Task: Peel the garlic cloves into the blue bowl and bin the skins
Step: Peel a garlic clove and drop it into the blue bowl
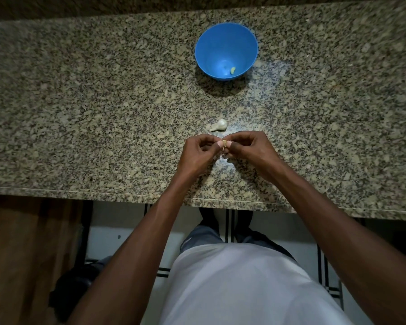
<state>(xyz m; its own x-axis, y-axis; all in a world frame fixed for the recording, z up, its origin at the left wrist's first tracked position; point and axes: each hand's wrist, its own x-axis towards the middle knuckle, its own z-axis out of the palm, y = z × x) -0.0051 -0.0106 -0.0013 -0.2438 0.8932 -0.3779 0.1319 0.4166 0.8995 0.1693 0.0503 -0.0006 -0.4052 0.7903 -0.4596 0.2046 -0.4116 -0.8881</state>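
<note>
Meanwhile, over a speckled granite counter [80, 113], the left hand [197, 156] and right hand [251, 153] pinch one small pale garlic clove [224, 143] between thumbs, seemingly to split its skin. One peeled clove [233, 70] lies in the round blue plastic bowl [211, 43] beyond; a white garlic piece [219, 125] waits just ahead of the hands.

Bare counter [127, 102] to the blue bowl [223, 38]; only a garlic piece [219, 125] intervenes

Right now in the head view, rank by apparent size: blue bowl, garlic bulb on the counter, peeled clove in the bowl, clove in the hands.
1. blue bowl
2. garlic bulb
3. peeled clove and pinched clove: both tiny; the pinched one is mostly hidden by fingers, so unranked.
</note>
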